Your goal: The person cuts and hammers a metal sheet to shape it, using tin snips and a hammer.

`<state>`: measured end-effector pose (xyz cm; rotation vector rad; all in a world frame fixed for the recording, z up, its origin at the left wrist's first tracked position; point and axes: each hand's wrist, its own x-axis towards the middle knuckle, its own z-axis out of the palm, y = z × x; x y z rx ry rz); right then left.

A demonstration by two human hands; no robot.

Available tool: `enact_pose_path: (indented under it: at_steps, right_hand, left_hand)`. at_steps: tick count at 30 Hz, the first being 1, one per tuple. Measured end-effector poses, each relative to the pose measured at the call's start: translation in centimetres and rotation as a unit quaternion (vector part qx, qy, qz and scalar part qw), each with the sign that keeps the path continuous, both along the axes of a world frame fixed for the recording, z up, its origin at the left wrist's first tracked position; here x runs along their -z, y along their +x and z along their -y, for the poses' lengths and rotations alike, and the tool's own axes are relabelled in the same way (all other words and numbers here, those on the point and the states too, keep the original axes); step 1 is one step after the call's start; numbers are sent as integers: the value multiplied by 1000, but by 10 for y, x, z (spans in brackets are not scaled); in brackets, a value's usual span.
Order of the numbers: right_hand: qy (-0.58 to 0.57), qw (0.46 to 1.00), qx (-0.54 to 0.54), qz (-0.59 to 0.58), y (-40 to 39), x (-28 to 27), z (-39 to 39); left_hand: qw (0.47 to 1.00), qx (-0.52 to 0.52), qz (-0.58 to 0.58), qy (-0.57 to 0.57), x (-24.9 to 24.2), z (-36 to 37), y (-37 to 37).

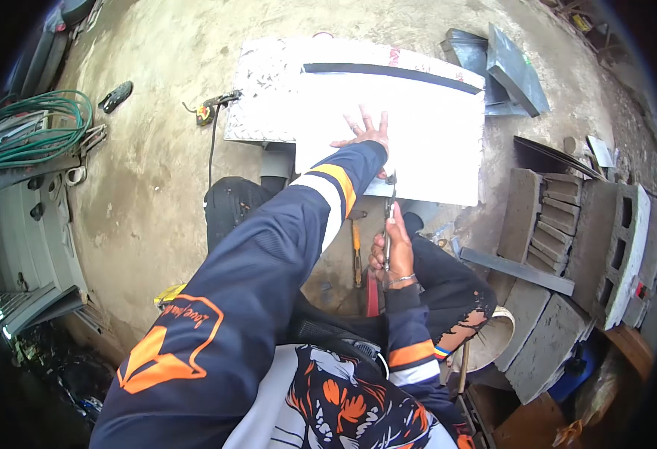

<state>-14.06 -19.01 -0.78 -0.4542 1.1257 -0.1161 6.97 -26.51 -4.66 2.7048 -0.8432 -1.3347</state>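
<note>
My left hand (366,135) lies flat with fingers spread on a bright white sheet (433,142), pressing on it near its front edge. In my right hand (397,251) is a slim metal hand tool that looks like tin snips (390,209), held upright from below. Its jaws reach over the near edge of the sheet, just below my left hand. Glare on the sheet hides any line or cut there. The sheet lies on a patterned metal plate (261,97), and a dark strip (395,72) runs along its far side.
A hammer with an orange handle (357,254) lies on the floor between my legs. A tape measure (204,114) sits left of the plate. Concrete blocks (556,217) and grey metal pieces (519,71) stand at the right. A coiled green hose (44,131) is at the left.
</note>
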Motion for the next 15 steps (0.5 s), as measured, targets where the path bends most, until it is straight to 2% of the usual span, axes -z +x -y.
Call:
enact_pose_path:
  at_steps: [3,5,7,9,10,13,15]
  right_hand:
    - [-23,999,11,47,-12,18,-7]
    - [-110,990,-67,62,-20,30,-9]
    - [-117,989,-53,70,-33,39,-8]
    - [-148,984,-76,62,-36,44,-3]
    - [-121,989,-49,71,-37,44,-4]
    - [-114,992,-26,49,-39,45,-8]
    - [-110,992,-9,54,-43,49,-8]
  left_hand:
    - [1000,10,14,13,-2,6,2]
    - [999,24,21,34,20,6,-3]
    - [981,156,93,69,66,9,0]
    - [983,145,100,53,35,6,-1]
    - [984,144,88,60,29,6,-1]
    - [990,118,62,48,16,4,-3]
    - [990,91,69,87,15,8,-6]
